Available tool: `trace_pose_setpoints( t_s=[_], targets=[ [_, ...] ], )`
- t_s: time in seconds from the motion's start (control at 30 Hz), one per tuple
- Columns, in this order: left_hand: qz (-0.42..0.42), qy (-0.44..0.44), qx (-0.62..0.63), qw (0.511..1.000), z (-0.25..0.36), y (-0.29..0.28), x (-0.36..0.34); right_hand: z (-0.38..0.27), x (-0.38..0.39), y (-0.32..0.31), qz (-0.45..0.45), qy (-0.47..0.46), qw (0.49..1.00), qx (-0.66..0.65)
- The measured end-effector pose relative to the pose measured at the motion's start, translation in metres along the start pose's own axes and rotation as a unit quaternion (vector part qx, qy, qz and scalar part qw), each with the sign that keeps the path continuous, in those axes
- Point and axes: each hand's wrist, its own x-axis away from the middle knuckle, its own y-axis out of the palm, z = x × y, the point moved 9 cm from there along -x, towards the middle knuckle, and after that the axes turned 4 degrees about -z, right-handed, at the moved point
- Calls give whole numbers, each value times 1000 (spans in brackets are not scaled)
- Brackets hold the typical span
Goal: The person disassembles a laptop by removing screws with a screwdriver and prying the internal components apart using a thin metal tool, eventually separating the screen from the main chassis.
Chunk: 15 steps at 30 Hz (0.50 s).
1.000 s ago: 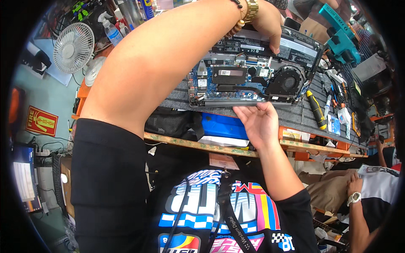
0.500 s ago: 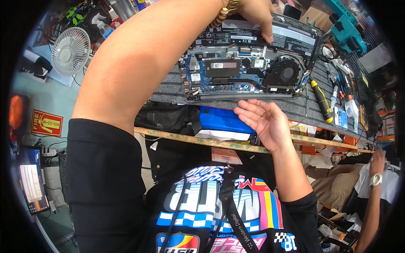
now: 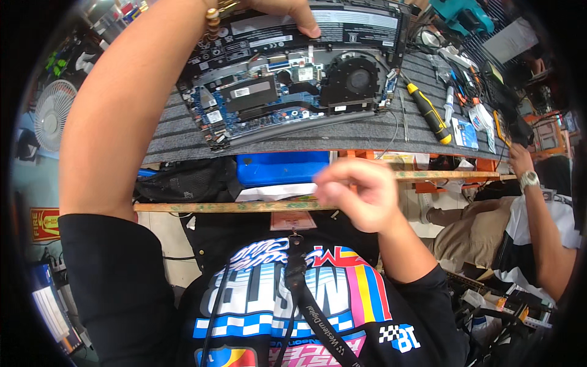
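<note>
An opened laptop [image 3: 269, 98] lies on a grey ribbed mat [image 3: 177, 147], its board, battery [image 3: 345, 30] and round fan [image 3: 358, 79] exposed. My left hand [image 3: 287, 12] grips it at the top edge, one digit resting on the battery and the rest partly out of view. In front of the mat's edge, below the laptop, my right hand [image 3: 361, 192] is loosely curled and slightly open, with nothing visible in it.
A yellow-black screwdriver [image 3: 428, 113] and small tools lie right of the laptop. A blue case [image 3: 281, 168] sits under the mat's edge. A white fan [image 3: 54, 113] stands left, a teal tool [image 3: 461, 15] back right. Another person's arm [image 3: 538, 220] reaches in at the right.
My right hand has dropped away from the laptop's front edge, fingers curling. The laptop and my left hand appear farther up and left in view. The other person's hand has moved up toward the mat.
</note>
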Motion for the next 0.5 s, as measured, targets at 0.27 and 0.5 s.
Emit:
trace_pose_setpoints(
  t_s=[0.27,0.5],
  targets=[
    [3,-17,19,1000,12,-2,17,55,20,-157,399,96,899,152],
    [12,-46,-2,999,13,-3,19,58,6,-128,295,-22,882,366]
  ],
)
